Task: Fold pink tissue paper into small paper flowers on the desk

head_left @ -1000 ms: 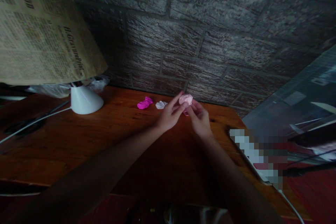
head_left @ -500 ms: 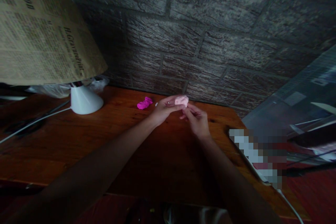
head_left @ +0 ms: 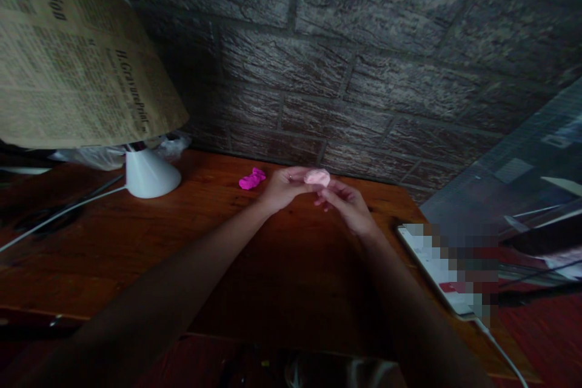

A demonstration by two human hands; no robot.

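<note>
A pale pink lump of what looks like modelling clay (head_left: 317, 177) is held up above the far part of the table, between my two hands. My left hand (head_left: 285, 185) grips it from the left, with the thumb in front and the fingers behind. From the right, my right hand (head_left: 348, 201) pinches its lower right edge between thumb and fingers. The fingertips behind the lump are partly hidden. To the left of my left hand, a bright magenta lump of the same sort (head_left: 251, 179) lies on the wooden table (head_left: 213, 224).
A lamp with a white cone base (head_left: 152, 174) and a newsprint shade (head_left: 91, 66) stands at the left, its cord trailing. A tablet-like device (head_left: 421, 242), partly pixelated, lies at the right with a white cable. A stone-patterned wall (head_left: 318, 85) rises behind the table.
The pale pink lump has turned slightly and looks flatter. My right hand has shifted a little right and its fingers have moved along the lump's edge. The magenta lump stays in place.
</note>
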